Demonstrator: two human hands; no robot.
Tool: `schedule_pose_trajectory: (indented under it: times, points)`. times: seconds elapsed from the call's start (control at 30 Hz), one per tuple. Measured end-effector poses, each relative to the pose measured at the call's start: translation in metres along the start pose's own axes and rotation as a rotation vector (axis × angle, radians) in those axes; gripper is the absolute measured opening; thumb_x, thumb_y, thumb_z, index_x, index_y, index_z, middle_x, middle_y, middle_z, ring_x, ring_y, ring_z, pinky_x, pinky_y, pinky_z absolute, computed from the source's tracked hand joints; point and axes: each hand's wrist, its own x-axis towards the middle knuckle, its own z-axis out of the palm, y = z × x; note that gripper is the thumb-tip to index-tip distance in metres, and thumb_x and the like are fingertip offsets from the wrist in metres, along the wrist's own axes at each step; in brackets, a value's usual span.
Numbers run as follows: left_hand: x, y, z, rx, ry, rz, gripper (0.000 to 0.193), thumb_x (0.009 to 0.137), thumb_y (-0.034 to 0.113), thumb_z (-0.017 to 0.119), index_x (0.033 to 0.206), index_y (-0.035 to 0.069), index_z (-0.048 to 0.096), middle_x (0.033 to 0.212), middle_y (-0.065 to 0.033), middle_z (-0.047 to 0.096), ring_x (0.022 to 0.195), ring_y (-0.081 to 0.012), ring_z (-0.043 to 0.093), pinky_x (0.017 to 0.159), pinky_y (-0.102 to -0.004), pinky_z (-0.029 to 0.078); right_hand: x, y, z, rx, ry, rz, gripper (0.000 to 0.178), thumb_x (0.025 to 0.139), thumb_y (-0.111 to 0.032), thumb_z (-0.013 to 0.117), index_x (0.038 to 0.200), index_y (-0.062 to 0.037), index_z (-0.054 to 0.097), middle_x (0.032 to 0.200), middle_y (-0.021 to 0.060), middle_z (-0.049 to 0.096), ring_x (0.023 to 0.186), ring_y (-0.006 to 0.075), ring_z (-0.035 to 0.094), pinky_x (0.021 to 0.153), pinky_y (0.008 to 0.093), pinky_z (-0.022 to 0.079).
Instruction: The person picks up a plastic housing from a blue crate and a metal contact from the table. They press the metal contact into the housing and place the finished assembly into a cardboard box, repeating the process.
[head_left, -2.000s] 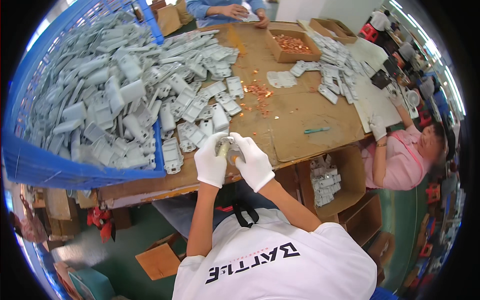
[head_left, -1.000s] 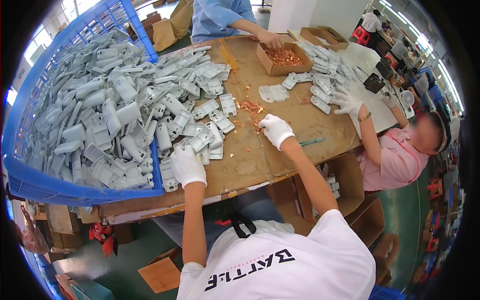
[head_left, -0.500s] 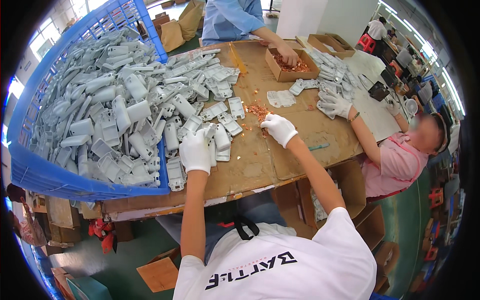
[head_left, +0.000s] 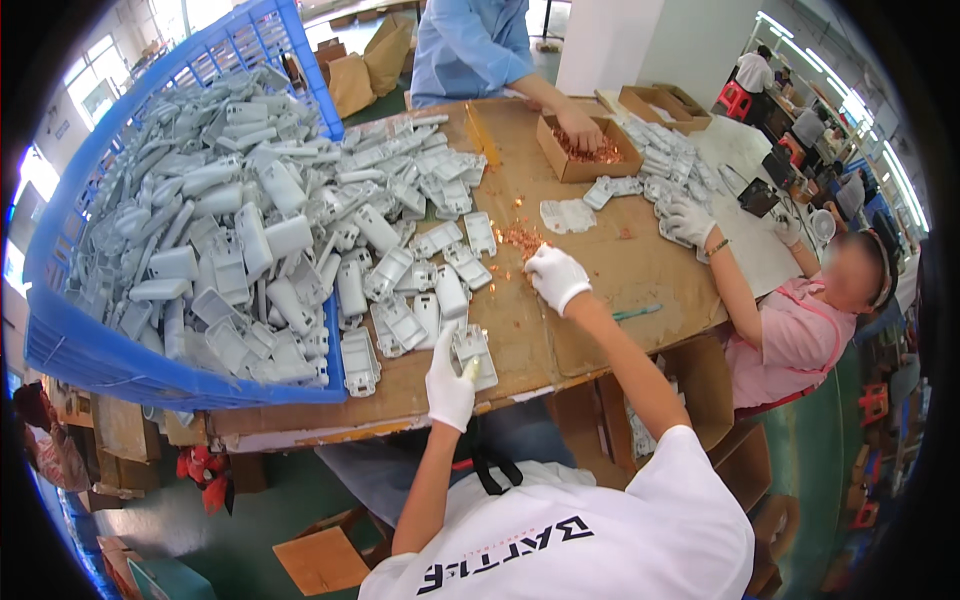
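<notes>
My left hand (head_left: pixel 449 383), in a white glove, grips a grey plastic housing part (head_left: pixel 472 352) near the front edge of the brown table (head_left: pixel 640 270). My right hand (head_left: pixel 556 276), also gloved, reaches forward and rests at a scatter of small copper-coloured pieces (head_left: pixel 520 240) in the middle of the table; whether it pinches one I cannot tell. A large heap of the same grey housing parts (head_left: pixel 250 230) lies to the left of both hands.
A blue mesh crate wall (head_left: pixel 130 365) rings the heap on the left. A person in blue reaches into a cardboard box of copper pieces (head_left: pixel 585 150) at the back. A person in pink with gloved hands sorts grey parts (head_left: pixel 660 165) at the right.
Both hands were together at the table's front edge. My right hand then reached out to the copper pieces, while my left picked a grey part from the heap and drew it nearer.
</notes>
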Motion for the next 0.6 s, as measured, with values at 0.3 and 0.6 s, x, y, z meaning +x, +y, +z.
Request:
schedule_pose_trajectory:
  times: [0.3,0.6]
  points:
    - [-0.021,0.000,-0.002,0.133,0.030,0.039,0.060,0.082,0.000,0.069,0.137,0.004,0.047,0.121,-0.0204,0.063,0.110,-0.0300,0.063,0.094,-0.0362,0.048,-0.001,-0.033,-0.020,-0.259,-0.267,-0.008,0.011,0.086,-0.012,0.057,0.090,-0.0091,0.066,0.097,0.0118,0.064,0.094,0.0292,0.066,0.078,0.0399,0.055]
    - [-0.017,0.007,-0.003,0.072,-0.043,0.005,0.059,0.083,-0.003,0.068,0.137,0.003,0.047,0.120,-0.0192,0.063,0.109,-0.0246,0.063,0.093,-0.0341,0.048,0.000,-0.030,-0.021,-0.264,-0.293,-0.006,0.012,0.084,-0.009,0.060,0.095,-0.0101,0.065,0.098,0.0131,0.064,0.097,0.0299,0.065,0.080,0.0395,0.055]
